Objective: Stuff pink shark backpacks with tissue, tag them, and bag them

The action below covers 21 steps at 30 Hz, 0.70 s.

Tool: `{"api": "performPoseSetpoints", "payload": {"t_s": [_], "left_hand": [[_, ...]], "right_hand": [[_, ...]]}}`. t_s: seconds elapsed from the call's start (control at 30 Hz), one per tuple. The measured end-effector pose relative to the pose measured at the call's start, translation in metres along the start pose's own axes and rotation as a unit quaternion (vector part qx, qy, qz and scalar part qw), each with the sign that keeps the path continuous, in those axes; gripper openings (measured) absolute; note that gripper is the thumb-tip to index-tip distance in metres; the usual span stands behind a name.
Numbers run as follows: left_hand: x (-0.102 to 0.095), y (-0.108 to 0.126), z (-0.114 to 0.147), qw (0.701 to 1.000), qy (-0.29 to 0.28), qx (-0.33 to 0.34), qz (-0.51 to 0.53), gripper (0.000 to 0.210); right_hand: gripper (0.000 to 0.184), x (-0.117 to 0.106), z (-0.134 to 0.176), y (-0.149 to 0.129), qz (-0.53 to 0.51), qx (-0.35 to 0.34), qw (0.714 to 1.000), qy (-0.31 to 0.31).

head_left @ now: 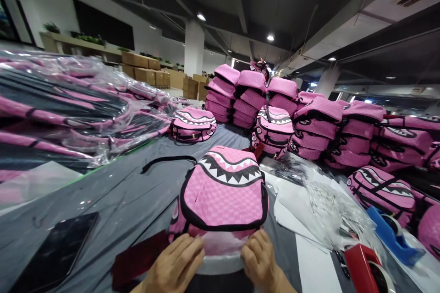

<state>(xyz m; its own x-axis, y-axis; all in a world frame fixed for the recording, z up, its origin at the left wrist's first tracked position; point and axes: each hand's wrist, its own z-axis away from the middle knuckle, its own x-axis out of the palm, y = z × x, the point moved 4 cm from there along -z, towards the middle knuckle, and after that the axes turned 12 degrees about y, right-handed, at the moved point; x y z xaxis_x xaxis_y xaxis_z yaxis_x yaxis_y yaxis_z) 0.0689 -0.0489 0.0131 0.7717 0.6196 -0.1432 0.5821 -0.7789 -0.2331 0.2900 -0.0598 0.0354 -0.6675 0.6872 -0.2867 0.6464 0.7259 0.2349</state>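
Pink checkered backpack with black trim and a toothy shark-mouth print (223,197) lies print side up, centre of the grey covered table (130,201), directly in front of the person. Left hand (177,258) and right hand (260,256) both at its near end, fingers curled, each gripping the edge of a whitish translucent plastic film (222,245) between them; can't tell if sheet or bag. Black fabric strap (168,159) sticks out from the backpack's far left. Dark red flat item (135,256) beside left hand; black glossy phone-like slab (57,254) further left. Right side: white paper sheets (316,261), crumpled clear plastic (333,201), red tape dispenser (359,263), blue tape dispenser (388,233). Behind: stacked pink backpacks (252,80). Left: heap of plastic-wrapped pink-and-black bags (68,100). Brown cardboard boxes (146,75) in background.
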Motion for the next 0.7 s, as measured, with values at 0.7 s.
{"api": "performPoseSetpoints", "payload": {"t_s": [0.7], "left_hand": [[-0.019,0.036,0.032,0.981,-0.145,-0.13,0.005,0.026]], "right_hand": [[0.011,-0.01,0.028,-0.006,-0.059,0.106,0.965,-0.232]]}}
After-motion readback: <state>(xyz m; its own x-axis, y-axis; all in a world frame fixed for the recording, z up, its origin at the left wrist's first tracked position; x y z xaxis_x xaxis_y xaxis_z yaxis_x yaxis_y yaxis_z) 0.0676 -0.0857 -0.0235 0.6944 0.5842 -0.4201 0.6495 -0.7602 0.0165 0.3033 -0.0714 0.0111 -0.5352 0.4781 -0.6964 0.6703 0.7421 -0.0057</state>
